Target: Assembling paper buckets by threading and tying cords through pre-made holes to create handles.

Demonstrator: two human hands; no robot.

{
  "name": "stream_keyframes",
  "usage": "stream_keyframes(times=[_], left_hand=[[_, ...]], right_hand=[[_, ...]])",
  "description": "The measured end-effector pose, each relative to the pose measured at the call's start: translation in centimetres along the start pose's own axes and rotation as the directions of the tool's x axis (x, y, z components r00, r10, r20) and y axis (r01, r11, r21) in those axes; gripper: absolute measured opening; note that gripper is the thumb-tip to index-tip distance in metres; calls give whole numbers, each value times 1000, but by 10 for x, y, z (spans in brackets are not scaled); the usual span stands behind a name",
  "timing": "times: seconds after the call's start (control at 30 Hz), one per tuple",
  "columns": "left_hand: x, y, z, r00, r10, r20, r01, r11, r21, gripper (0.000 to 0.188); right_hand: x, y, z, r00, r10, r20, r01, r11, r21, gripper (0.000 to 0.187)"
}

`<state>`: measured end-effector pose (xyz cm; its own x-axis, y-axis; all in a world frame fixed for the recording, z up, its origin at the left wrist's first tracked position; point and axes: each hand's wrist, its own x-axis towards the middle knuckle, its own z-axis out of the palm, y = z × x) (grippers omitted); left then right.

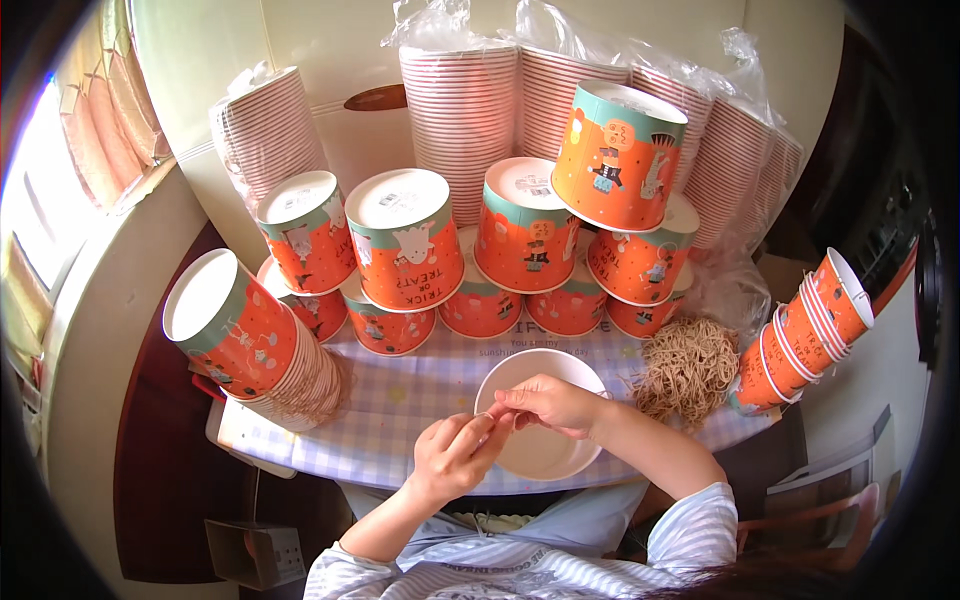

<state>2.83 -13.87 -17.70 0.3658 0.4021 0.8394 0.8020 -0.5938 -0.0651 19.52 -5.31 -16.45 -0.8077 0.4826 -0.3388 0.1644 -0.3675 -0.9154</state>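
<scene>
A white-lined paper bucket (548,455) stands mouth up at the near edge of the table. Over its left rim my left hand (455,455) and my right hand (548,405) meet, fingertips touching. Both are closed in a pinch. Something thin and pale seems to sit between the fingertips, too small to name. My right forearm crosses the bucket's right side. Close by on the right lies a tangled heap of brown cords (690,372).
Orange and green buckets (405,240) stand upside down in tiers behind. A nested stack (240,330) rises at left; another stack (805,330) leans at right. Tall plastic-wrapped stacks of white-rimmed buckets (460,110) line the back. A checked tablecloth (400,440) covers the table.
</scene>
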Motion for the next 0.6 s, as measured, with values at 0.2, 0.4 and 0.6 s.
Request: stream_keyframes(times=[0.2,0.4,0.6], left_hand=[[-6,5,6,999,-33,33,33,999,-15,38],[-8,8,9,995,-67,76,70,997,-32,37],[-9,15,14,986,-149,76,158,980,-124,30]], right_hand=[[0,-2,1,999,-52,7,52,996,72,23],[4,-4,1,998,-61,-18,61,998,-8,18],[10,-5,5,999,-43,0,43,996,79,15]])
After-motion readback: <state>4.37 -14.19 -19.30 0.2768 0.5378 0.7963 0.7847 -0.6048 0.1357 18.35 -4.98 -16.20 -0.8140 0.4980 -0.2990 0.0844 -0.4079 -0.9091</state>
